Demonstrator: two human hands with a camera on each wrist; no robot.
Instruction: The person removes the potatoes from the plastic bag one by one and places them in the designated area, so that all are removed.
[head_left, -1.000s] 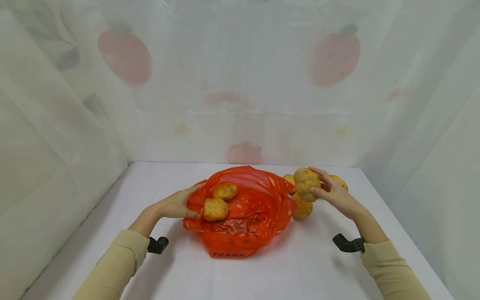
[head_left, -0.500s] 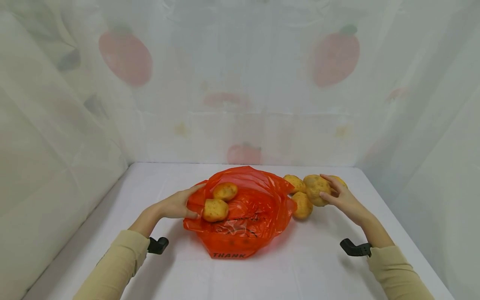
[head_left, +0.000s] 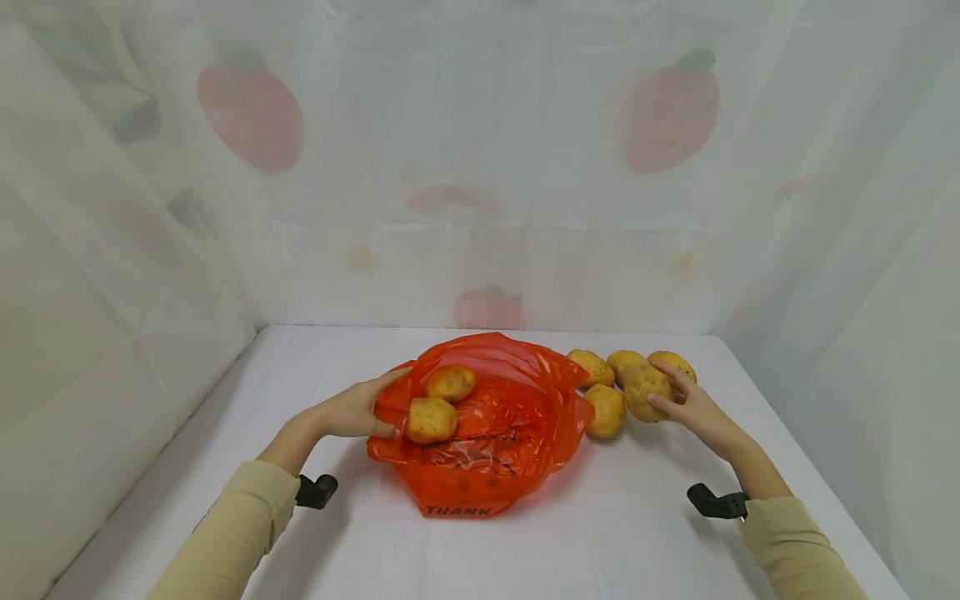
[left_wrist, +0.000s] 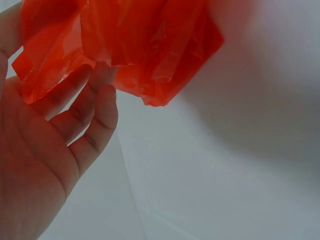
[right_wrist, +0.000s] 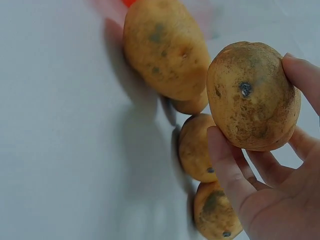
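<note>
My left hand (head_left: pixel 348 408) grips the left edge of a red plastic bag (head_left: pixel 506 496), which lies with its mouth spread wide. In the left wrist view, its fingers (left_wrist: pixel 102 115) show against the thin red film. Two potatoes rest just inside that edge: a rear potato (head_left: pixel 451 382) and a front potato (head_left: pixel 431 421). Right of the bag, my right hand (head_left: pixel 701 417) holds another potato (head_left: pixel 647 396) between thumb and fingers. The right wrist view shows this held potato (right_wrist: pixel 252 97) with a dark spot on its side, raised above the white table.
Around the held potato, several more lie on the table: a back potato (head_left: pixel 591 367) and a front potato (head_left: pixel 605 411) near the bag, a partly covered potato (head_left: pixel 627 361), and one behind the right fingers (head_left: pixel 672 365). White curtains (head_left: pixel 480 167) surround the table.
My right hand has moved right and nearer with the potato, uncovering more of the potatoes on the table. The left hand and the bag stay where they were.
</note>
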